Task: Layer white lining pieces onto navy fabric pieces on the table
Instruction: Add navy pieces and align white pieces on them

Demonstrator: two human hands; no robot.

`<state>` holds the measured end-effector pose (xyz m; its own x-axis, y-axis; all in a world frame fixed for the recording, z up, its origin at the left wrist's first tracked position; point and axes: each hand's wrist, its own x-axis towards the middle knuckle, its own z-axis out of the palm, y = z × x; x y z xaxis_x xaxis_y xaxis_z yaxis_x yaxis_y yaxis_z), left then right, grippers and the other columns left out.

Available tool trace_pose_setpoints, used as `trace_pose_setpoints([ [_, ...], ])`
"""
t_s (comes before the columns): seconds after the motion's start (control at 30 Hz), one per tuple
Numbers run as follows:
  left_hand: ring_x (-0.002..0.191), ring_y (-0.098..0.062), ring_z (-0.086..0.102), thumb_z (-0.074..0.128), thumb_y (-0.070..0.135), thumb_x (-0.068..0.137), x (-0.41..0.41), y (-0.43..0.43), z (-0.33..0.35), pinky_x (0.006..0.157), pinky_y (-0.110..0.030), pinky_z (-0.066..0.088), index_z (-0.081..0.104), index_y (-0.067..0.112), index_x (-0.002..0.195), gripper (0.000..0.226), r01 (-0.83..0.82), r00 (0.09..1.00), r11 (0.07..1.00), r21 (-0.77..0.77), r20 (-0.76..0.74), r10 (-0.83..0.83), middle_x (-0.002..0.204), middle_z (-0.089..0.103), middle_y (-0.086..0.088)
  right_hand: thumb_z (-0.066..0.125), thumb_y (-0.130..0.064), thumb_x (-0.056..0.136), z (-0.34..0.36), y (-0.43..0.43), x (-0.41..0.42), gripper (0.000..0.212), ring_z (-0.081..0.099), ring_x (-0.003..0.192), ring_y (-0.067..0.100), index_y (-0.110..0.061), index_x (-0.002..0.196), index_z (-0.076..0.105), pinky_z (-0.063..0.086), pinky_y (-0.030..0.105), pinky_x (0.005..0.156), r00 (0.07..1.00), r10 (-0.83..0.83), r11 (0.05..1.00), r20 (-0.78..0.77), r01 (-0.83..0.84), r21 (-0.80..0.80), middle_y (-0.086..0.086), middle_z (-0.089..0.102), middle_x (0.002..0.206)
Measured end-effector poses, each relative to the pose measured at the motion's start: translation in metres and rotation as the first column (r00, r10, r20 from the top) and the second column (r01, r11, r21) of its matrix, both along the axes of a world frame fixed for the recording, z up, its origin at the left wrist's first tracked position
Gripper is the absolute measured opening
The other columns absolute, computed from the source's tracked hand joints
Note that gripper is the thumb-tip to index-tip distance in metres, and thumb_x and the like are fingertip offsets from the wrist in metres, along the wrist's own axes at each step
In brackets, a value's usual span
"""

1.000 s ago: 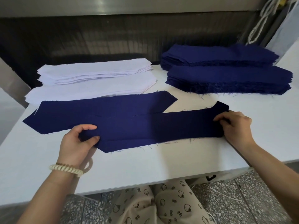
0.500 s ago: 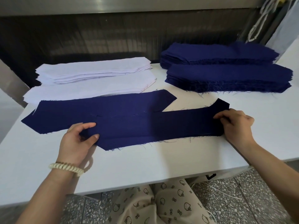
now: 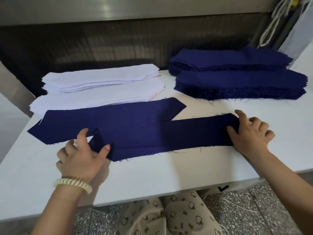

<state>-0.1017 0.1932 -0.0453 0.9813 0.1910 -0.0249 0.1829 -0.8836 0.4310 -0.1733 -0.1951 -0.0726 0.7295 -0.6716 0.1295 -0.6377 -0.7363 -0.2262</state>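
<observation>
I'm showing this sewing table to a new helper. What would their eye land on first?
The nearer navy piece stretches across the front of the white table, overlapping a farther navy piece, with the person's left grip and right grip holding its two ends. Behind, the white lining stacks sit at back left and the thick navy stacks at back right.

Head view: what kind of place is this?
Likely a garment-sewing workshop: two stacks of cut navy fabric pieces, two stacks of white lining pieces, and a pointed navy fabric strip lying on a white worktable.
</observation>
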Motion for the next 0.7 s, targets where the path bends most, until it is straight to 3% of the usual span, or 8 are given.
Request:
trace_pose_setpoints([
  [0.1,0.129,-0.037,0.026,0.051,0.064,0.079,-0.014,-0.002,0.001,0.102,-0.05,0.023,0.018,0.034,0.143,0.078,-0.01,1.0,0.99,0.139,-0.001,0.01,0.141,0.037,-0.017,0.039,-0.05,0.091,0.0,-0.001,-0.007,0.056,0.03,0.117,0.034,-0.033,0.141,0.022,0.021,0.047,0.096,0.999,-0.013,1.0,-0.048,0.013,-0.002,0.019,0.039,0.127],
  [0.27,0.129,-0.031,0.026,0.023,0.074,0.08,-0.025,-0.014,-0.005,0.1,-0.046,0.026,0.001,0.046,0.143,0.072,0.1,0.992,0.951,0.294,-0.098,-0.074,0.142,0.036,-0.006,0.04,-0.049,0.092,0.001,0.008,-0.018,0.049,0.029,0.117,0.03,-0.037,0.139,0.034,0.019,0.042,0.096,0.996,0.066,0.998,-0.051,-0.067,-0.013,0.015,0.039,0.127],
  [0.4,0.129,-0.028,0.024,0.022,0.068,0.086,-0.033,-0.028,-0.012,0.102,-0.045,0.023,0.006,0.045,0.146,0.066,0.157,0.988,0.912,0.38,-0.074,-0.139,0.146,0.027,-0.01,0.039,-0.04,0.095,0.002,0.013,-0.016,0.04,0.026,0.121,0.028,-0.04,0.135,0.043,0.014,0.037,0.096,0.99,0.136,0.99,-0.036,-0.135,0.032,0.011,0.038,0.132],
  [0.57,0.131,-0.031,0.021,0.033,0.059,0.089,-0.038,-0.034,-0.017,0.104,-0.045,0.02,0.024,0.033,0.147,0.063,0.153,0.987,0.938,0.312,-0.006,-0.159,0.146,0.026,-0.008,0.043,-0.022,0.095,0.003,0.016,-0.011,0.037,0.029,0.121,0.028,-0.035,0.129,0.052,0.014,0.034,0.096,0.976,0.207,0.962,0.068,-0.216,0.166,0.006,0.044,0.132],
  [0.7,0.129,-0.027,0.019,0.044,0.051,0.09,-0.036,-0.038,-0.017,0.104,-0.043,0.018,0.03,0.021,0.146,0.064,0.169,0.983,0.966,0.197,0.038,-0.179,0.144,0.027,-0.004,0.046,-0.017,0.096,0.004,0.016,-0.011,0.041,0.038,0.117,0.027,-0.022,0.136,0.049,0.017,0.032,0.095,0.969,0.208,0.952,0.133,-0.232,0.201,0.008,0.045,0.128],
])
